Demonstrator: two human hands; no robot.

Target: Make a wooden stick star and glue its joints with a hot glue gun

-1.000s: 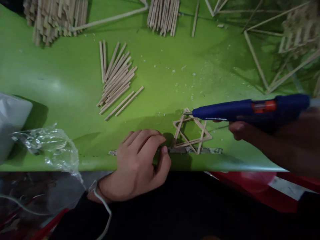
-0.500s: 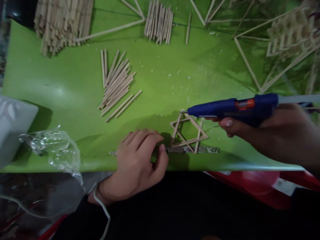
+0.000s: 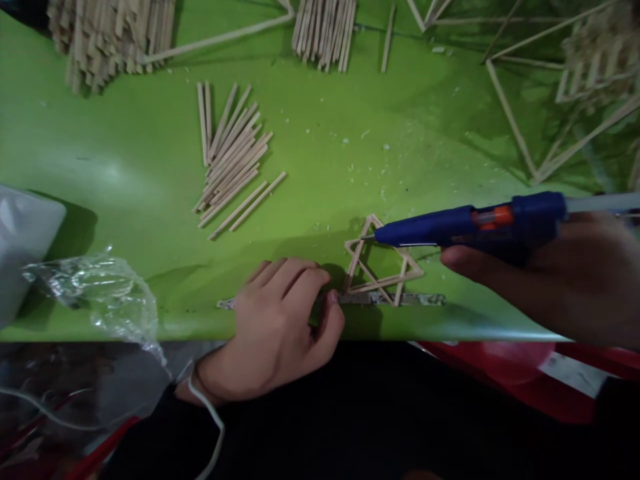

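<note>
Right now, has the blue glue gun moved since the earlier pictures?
Yes: against the wooden star, the blue glue gun has shifted nearer and slightly left, its nozzle going from the star's far point to a crossing by its left point.

The right hand (image 3: 555, 287) held a glue gun (image 3: 430, 228), its tip at the star (image 3: 373, 287), perhaps touching it. The left hand (image 3: 283, 323) lay curled beside the star; loose sticks (image 3: 234, 163) lay on the table (image 3: 125, 133).
</note>
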